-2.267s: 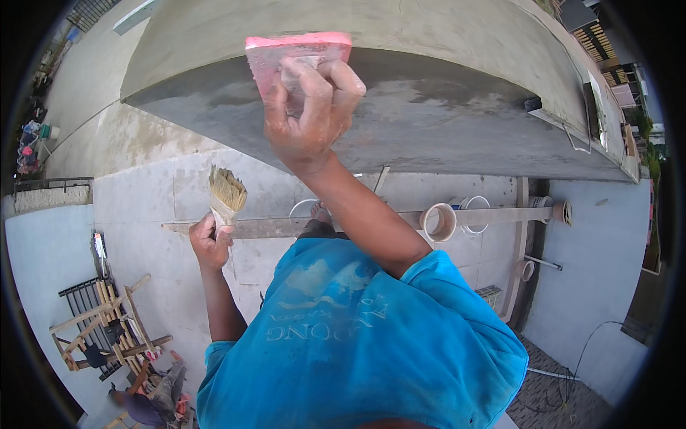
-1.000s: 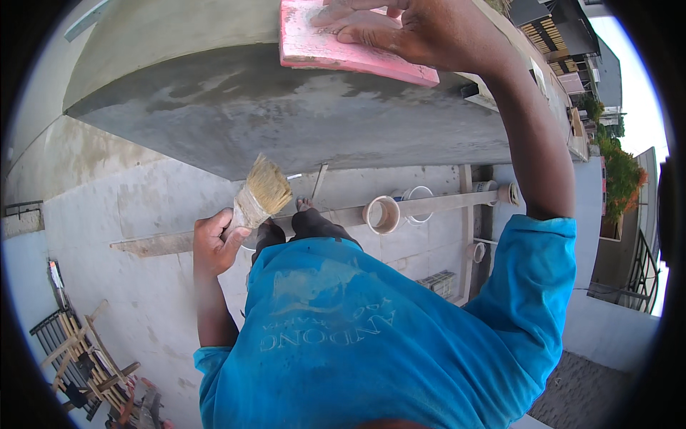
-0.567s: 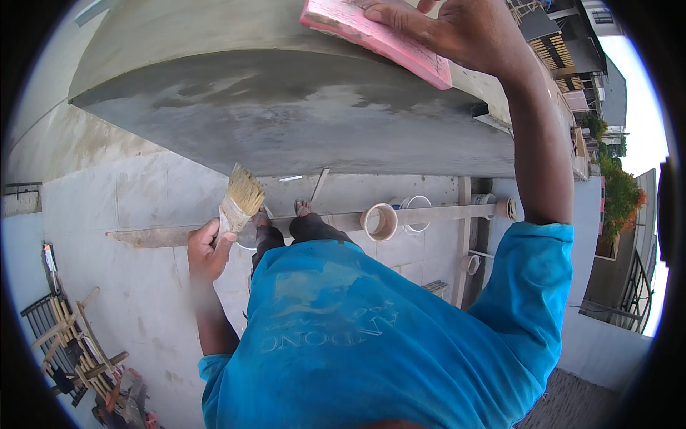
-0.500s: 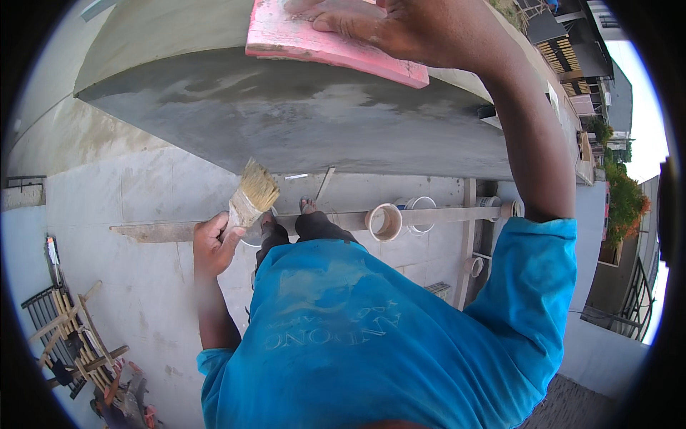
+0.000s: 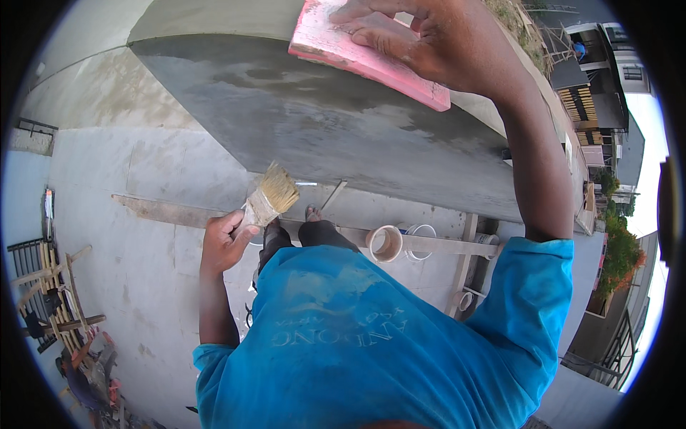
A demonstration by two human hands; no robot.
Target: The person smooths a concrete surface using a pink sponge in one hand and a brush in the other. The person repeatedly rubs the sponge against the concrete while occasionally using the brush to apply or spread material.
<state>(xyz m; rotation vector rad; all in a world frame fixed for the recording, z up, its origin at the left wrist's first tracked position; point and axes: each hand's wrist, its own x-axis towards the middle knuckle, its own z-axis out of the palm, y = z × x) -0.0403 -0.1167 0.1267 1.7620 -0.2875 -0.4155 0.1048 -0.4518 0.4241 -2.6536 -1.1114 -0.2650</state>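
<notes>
Head view: at the grey wall's (image 5: 286,100) upper edge, the half-curled right hand (image 5: 457,46) grips a pink float (image 5: 332,41), likely light, stiff and best held by its back, wall contact unclear, while the left hand (image 5: 223,242) wraps a brush (image 5: 270,199) handle in front of that wall.

Brush (image 5: 273,194) left of float (image 5: 357,63) and bucket (image 5: 394,247), bucket apparently on plank (image 5: 166,211)

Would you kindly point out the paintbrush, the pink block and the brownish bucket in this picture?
Paintbrush (image 5: 275,194): head view, on the lower bristles.
Pink block (image 5: 351,53): head view, on its flat face.
Brownish bucket (image 5: 394,247): head view, on its wall.
</notes>
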